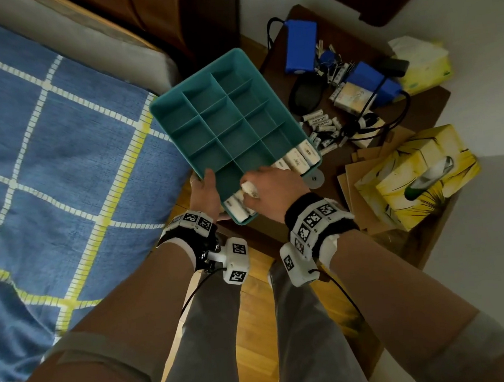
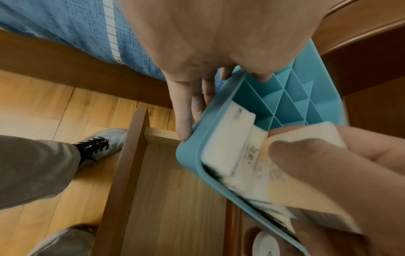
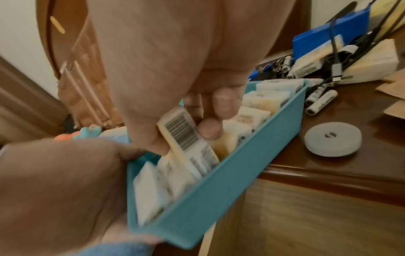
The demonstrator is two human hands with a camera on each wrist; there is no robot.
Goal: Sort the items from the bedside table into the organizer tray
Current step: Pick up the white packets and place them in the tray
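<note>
While the blue checked bedspread fills the left of the head view, the left hand grips the near left corner of the teal organizer tray, thumb hooked over the rim, fingers flat along the outer wall underneath. The tray sits tilted, part over the bed edge, part over the bedside table. Most compartments show bare teal; the near row holds small white packets standing side by side. Over to the right hand: it pinches a white barcoded packet between thumb and fingertips, its lower end down among the packets in the near left compartment. Just beside the tray's near right corner lies a grey round disc. Further right on the table, loose white batteries, two blue boxes with black cables, a bunch of keys, then yellow tissue boxes at the far right.
</note>
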